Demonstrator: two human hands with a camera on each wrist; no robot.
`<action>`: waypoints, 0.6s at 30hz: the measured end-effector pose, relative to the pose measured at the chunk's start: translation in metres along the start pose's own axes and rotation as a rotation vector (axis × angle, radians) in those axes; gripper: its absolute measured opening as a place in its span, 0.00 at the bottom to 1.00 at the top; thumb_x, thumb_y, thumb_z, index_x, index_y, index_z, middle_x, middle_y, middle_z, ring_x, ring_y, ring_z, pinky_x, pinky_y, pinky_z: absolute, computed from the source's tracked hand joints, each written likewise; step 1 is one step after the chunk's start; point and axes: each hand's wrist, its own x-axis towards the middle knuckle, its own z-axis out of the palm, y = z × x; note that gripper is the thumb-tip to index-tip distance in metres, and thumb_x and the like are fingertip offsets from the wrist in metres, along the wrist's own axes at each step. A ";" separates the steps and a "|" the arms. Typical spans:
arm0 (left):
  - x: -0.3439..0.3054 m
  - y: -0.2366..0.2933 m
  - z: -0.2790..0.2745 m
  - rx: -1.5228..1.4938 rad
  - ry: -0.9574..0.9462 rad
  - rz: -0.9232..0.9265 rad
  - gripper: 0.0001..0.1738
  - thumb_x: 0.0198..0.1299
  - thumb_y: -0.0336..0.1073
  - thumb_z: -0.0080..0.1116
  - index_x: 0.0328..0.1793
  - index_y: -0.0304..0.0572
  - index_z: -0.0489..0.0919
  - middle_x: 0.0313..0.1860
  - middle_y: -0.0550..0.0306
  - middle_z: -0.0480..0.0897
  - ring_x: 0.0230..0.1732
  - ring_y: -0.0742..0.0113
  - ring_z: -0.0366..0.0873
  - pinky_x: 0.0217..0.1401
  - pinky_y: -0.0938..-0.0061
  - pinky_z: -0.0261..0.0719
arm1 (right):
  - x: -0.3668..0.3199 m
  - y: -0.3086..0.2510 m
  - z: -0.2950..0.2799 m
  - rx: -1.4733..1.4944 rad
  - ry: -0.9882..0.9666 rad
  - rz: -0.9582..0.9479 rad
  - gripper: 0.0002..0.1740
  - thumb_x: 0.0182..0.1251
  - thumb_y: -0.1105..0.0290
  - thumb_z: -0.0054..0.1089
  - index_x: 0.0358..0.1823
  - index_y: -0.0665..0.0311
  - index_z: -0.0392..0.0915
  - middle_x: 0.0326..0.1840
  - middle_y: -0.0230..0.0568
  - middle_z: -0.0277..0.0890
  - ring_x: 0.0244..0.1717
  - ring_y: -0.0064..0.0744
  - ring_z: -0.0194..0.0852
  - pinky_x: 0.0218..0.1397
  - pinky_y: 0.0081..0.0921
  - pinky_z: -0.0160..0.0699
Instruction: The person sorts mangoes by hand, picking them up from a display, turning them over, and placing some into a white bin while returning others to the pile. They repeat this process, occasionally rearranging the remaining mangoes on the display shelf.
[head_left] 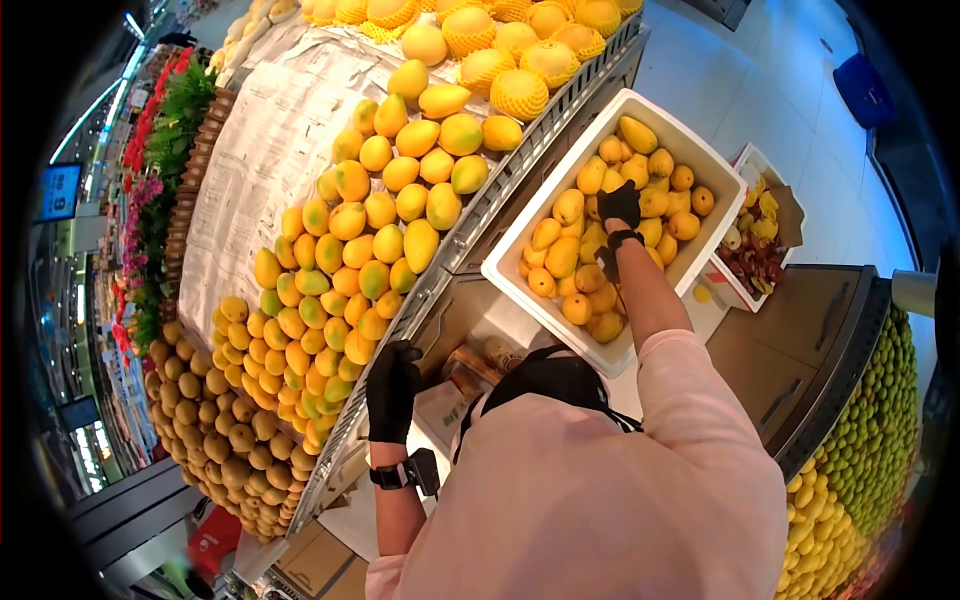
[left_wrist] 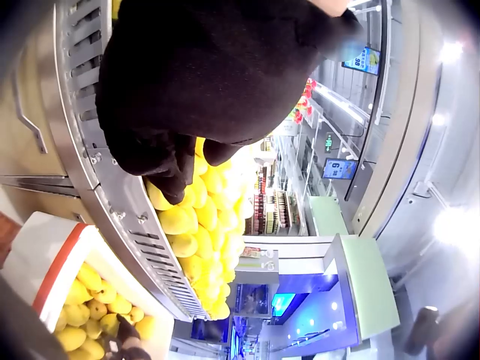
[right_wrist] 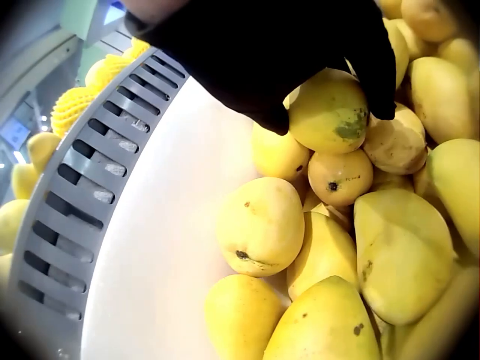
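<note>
My right hand (head_left: 618, 205), in a black glove, reaches into a white foam box (head_left: 507, 262) of yellow mangoes. In the right wrist view its thumb and fingers grip a mango with a greenish blemish (right_wrist: 330, 112), close above other mangoes. My left hand (head_left: 393, 390), also gloved in black, is beside the grey slatted rail (head_left: 432, 285) of the fruit display. Its fingers are loosely curled with nothing seen in them, and in the left wrist view the hand overlaps the rail and the nearest display mangoes (left_wrist: 178, 220).
Rows of mangoes (head_left: 345, 220) slope along the display, with brown round fruit (head_left: 215, 420) at its near end. Net-wrapped fruit (head_left: 520, 92) sits at the far end. Beyond the foam box stands a smaller box (head_left: 735, 282) of peels or scraps. Green fruit (head_left: 875, 430) fills a stand at right.
</note>
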 end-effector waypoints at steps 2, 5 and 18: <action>0.000 -0.002 0.001 0.009 -0.001 0.000 0.16 0.73 0.43 0.47 0.52 0.39 0.77 0.39 0.57 0.83 0.24 0.78 0.68 0.26 0.83 0.64 | 0.007 0.008 0.004 -0.003 -0.048 -0.034 0.36 0.57 0.50 0.65 0.60 0.66 0.66 0.59 0.56 0.72 0.57 0.55 0.74 0.58 0.45 0.76; 0.003 -0.003 0.001 0.034 -0.005 0.008 0.16 0.73 0.43 0.47 0.52 0.39 0.78 0.39 0.58 0.83 0.24 0.79 0.67 0.25 0.83 0.63 | 0.009 0.019 0.008 -0.008 -0.053 -0.124 0.39 0.61 0.48 0.61 0.67 0.66 0.63 0.65 0.56 0.68 0.64 0.55 0.68 0.63 0.45 0.72; 0.018 -0.003 0.001 0.241 -0.092 0.226 0.16 0.73 0.45 0.47 0.49 0.40 0.76 0.34 0.64 0.78 0.25 0.77 0.66 0.27 0.82 0.64 | -0.021 0.041 -0.016 0.128 -0.086 -0.288 0.29 0.63 0.69 0.59 0.66 0.66 0.66 0.62 0.58 0.71 0.61 0.57 0.70 0.63 0.42 0.72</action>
